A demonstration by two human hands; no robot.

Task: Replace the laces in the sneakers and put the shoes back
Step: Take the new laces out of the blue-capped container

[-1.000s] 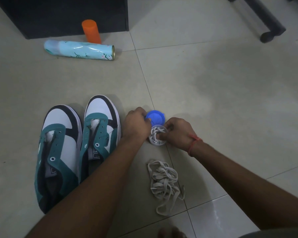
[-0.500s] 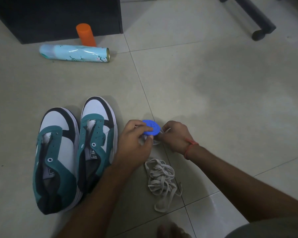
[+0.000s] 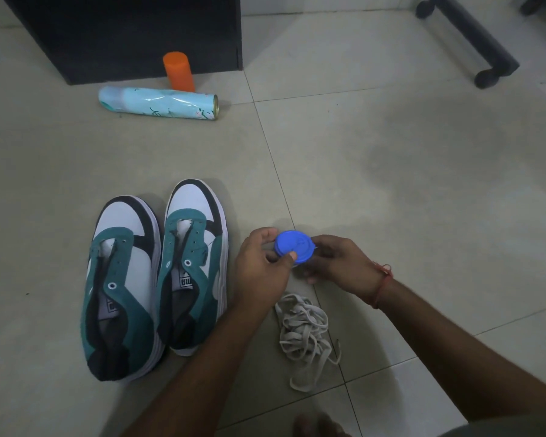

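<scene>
Two teal, white and black sneakers stand side by side on the tiled floor with no laces in their eyelets: the left sneaker (image 3: pixel 120 288) and the right sneaker (image 3: pixel 193 263). Just right of them a small container with a blue lid (image 3: pixel 293 246) is held between both hands. My left hand (image 3: pixel 260 266) pinches the lid's near-left edge with thumb and fingers. My right hand (image 3: pixel 341 266) grips the container from the right; its body is hidden under the lid and fingers. A loose heap of pale laces (image 3: pixel 304 332) lies on the floor below my hands.
A light blue spray can (image 3: pixel 158 104) lies on its side at the back, with an orange cap (image 3: pixel 177 70) standing behind it against a dark cabinet (image 3: pixel 133 33). A black chair base with a castor (image 3: pixel 483 58) is at the top right. My toes (image 3: pixel 316 425) show at the bottom edge.
A second ago the container sat uncovered with white laces inside and the lid beside it. My left hand brought the blue lid over it, and now the lid covers the container.
</scene>
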